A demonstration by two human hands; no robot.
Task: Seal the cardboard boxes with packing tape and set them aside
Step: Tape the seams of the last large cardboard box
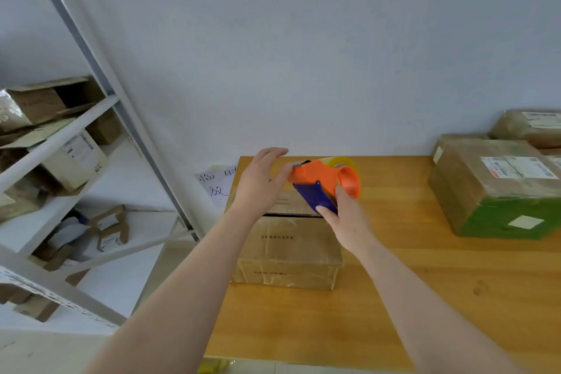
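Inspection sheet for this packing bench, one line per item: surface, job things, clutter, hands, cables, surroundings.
Surface: wooden table, boxes standing on it.
Job's things: cardboard box near the table's left edge; orange and blue tape dispenser held over its far end.
Clutter: labelled parcels stacked at the table's right; handwritten paper note by the far left corner.
Grippers: left hand open at the dispenser's nose; right hand grips its handle.
Cables: nothing seen.
Surroundings: metal shelf rack holding boxes at left; plain wall behind.
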